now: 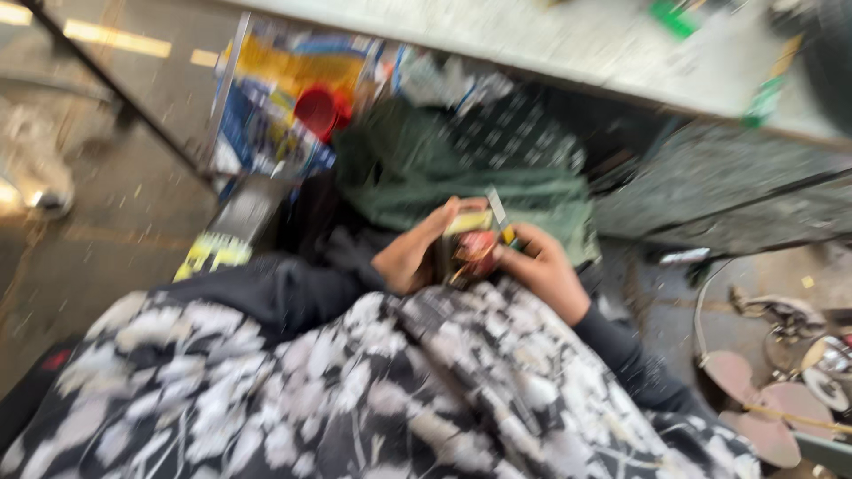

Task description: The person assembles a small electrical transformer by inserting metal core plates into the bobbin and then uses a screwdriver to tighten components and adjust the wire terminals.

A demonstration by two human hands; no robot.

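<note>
Red-and-yellow small object [475, 244] clasped between left hand [413, 253] and right hand [546, 270], each grip closed around it

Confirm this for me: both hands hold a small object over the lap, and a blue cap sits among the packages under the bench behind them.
Not quite. In the head view the cap among the packages is red, not blue. The rest stands: the left hand and right hand both hold a small object over the lap.
</note>
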